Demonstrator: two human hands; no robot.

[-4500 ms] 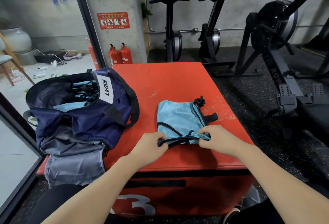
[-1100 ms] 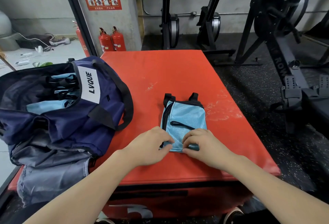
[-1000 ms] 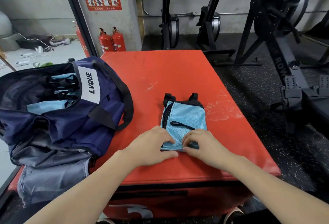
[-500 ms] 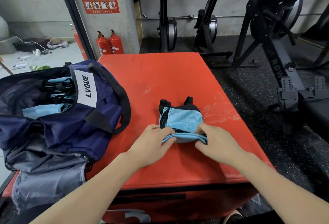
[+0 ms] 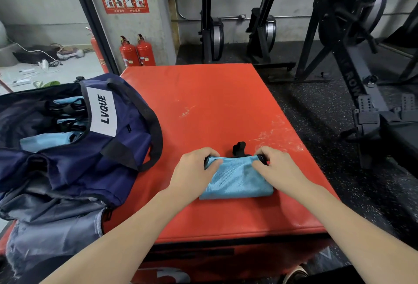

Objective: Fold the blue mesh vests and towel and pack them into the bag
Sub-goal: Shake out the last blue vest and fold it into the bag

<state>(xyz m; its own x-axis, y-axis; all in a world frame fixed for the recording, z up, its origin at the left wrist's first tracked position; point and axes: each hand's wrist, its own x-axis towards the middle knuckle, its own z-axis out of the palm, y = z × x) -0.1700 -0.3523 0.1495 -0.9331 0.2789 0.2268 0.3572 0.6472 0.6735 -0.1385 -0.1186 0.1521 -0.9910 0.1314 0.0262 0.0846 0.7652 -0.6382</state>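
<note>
Both hands, the left hand [image 5: 196, 169] and right hand [image 5: 277, 169], pinch the far corners of the folded blue mesh vest [image 5: 236, 181] on the red table [image 5: 203, 107], probably squaring the fold so it fits the open bag [image 5: 74, 139] alongside.

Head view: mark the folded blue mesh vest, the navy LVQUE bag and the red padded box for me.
folded blue mesh vest [image 5: 235, 182], head view, on the bare mesh between the hands.
navy LVQUE bag [image 5: 126, 141], head view, on its side panel right of the white label.
red padded box [image 5: 203, 94], head view, on its bare top.
</note>
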